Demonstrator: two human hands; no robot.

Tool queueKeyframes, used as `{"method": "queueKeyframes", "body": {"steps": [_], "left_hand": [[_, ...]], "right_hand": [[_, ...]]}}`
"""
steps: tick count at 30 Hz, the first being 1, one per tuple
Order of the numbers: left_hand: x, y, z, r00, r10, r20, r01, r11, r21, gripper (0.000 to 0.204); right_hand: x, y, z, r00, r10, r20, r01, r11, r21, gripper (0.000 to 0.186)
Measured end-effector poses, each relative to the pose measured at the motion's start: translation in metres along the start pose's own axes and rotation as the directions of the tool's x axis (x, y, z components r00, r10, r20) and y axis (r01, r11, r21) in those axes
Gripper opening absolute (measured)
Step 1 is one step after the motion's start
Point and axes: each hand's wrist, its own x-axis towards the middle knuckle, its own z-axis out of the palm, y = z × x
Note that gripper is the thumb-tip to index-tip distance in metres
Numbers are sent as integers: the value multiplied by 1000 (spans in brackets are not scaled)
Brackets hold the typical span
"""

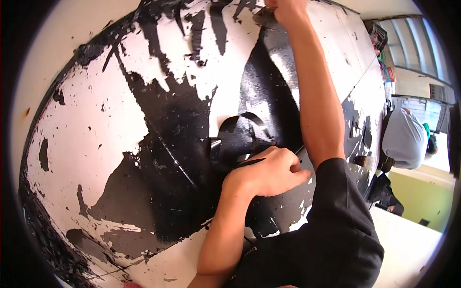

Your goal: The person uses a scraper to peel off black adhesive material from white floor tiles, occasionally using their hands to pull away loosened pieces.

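A black peeling film (278, 96) runs up a white panel (113, 98), part of it lifted and glossy. Its loose lower end curls near my left hand (269, 173), whose fingers are bent in and look closed on the film, though the fingertips are mostly hidden. At the top of the view, my right hand (289, 10) is closed around a scraper; only the flat dark blade (265, 18) shows clearly, against the panel at the upper end of the lifted film. My right arm stretches forward along the film's right side.
Torn black shreds (91, 53) line the panel's curved far-left edge, with more scraps at the lower left. Dark and grey patches still cover parts of the panel. On the right, a person in a light grey shirt (406, 139) bends near a green surface (418, 199) and louvred windows.
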Motion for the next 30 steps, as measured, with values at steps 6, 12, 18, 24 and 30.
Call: {"method": "queueKeyframes", "body": {"steps": [6,12,18,24,30], "left_hand": [[0,11,-3,999,-40,34,40,999,20,48],[-1,5,-2,999,-31,5,31,999,11,50],[3,10,-6,998,-10,54,9,1000,19,47],[6,-2,1,997,72,34,-73,997,17,45],[3,4,-3,996,75,54,-72,996,-57,45]], "right_hand": [[36,-13,-74,997,-31,-69,55,927,371,46],[48,9,-56,995,-50,-87,78,930,359,45],[37,16,-44,997,75,-4,-70,950,304,46],[8,16,-35,984,160,75,-176,923,341,44],[-41,3,-32,982,185,39,-187,924,335,41]]}}
